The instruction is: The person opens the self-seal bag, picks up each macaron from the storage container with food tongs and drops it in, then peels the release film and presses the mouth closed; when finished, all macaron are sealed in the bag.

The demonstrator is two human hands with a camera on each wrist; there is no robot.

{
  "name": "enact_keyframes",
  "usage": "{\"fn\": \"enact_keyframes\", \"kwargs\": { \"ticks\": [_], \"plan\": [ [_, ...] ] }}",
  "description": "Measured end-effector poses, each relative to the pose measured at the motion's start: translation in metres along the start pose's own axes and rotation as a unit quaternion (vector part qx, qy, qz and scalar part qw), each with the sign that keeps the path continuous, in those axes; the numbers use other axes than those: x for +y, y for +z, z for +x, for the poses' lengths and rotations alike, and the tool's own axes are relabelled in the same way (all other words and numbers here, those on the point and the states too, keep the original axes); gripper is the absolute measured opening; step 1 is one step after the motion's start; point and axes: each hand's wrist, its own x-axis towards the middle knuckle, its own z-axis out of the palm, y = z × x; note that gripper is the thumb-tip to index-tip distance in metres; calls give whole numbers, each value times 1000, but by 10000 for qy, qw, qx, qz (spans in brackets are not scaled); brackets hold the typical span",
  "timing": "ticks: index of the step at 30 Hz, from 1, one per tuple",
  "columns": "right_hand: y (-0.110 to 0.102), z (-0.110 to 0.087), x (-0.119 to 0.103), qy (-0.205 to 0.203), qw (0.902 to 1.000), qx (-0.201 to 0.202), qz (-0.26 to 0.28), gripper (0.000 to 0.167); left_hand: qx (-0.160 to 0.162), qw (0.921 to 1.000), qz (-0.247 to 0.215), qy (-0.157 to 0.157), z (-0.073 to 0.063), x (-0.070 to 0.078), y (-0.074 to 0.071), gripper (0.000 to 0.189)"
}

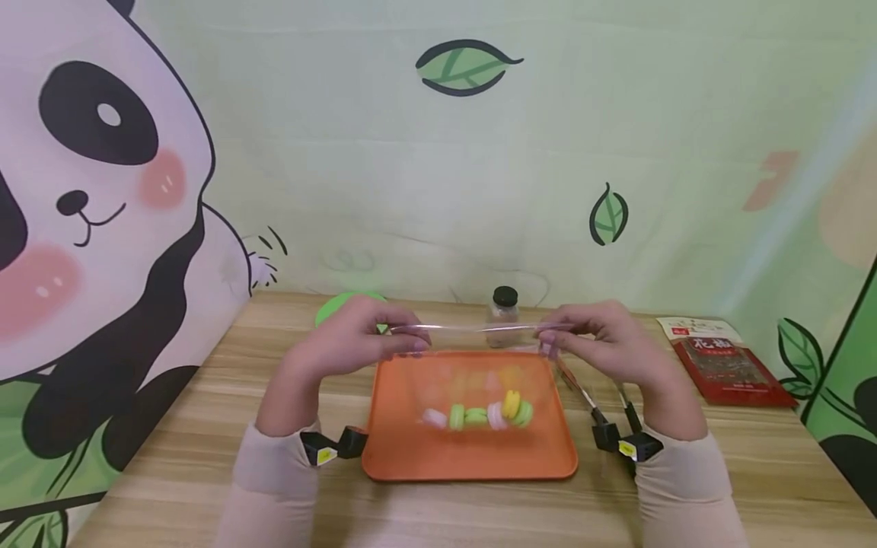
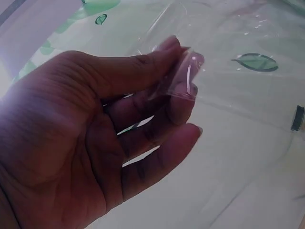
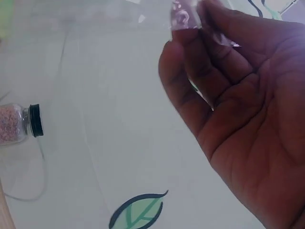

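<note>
A clear plastic bag [image 1: 479, 340] spans the space between the hands, its upper edge pulled taut. My left hand [image 1: 363, 335] pinches one end between thumb and fingers; in the left wrist view, folded film [image 2: 183, 71] shows at the fingertips. The opposite end is pinched by my right hand [image 1: 603, 339], with crumpled film [image 3: 186, 14] at its fingertips in the right wrist view. Below, several macarons [image 1: 476, 416] in green, yellow and pale pink show through the film, over an orange tray [image 1: 473, 464]. Blur hides whether they touch the tray.
Behind the hands stand a jar with a black lid [image 1: 505, 297] and a green round object [image 1: 346, 303], partly hidden. A metal two-armed tool [image 1: 578, 387] lies right of the tray, partly behind the right wrist. A red food packet [image 1: 729, 369] lies farther right.
</note>
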Motion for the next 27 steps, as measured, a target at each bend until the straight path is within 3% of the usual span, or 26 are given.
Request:
{"fn": "enact_keyframes", "kwargs": {
  "ticks": [4,8,12,15,20,27],
  "plan": [
    [3,3,8,399,9990,109,176,18,-1,9995,-172,-282,3,-7,-1,8],
    [18,11,37,1394,9880,285,607,10,129,9963,-225,-814,21,-45,8,11],
    [40,10,81,2350,9642,202,1208,38,377,9892,-516,-1315,40,-95,29,25],
    [53,1,106,2880,9461,-43,1479,59,407,9793,-992,-1716,43,-114,42,46],
    [61,-10,121,3119,9349,-472,1626,65,561,9631,-1665,-2040,39,-124,53,75],
    [71,-9,132,3031,9326,-943,1715,51,1110,9543,-1801,-2109,39,-141,67,70]
  ]
}}
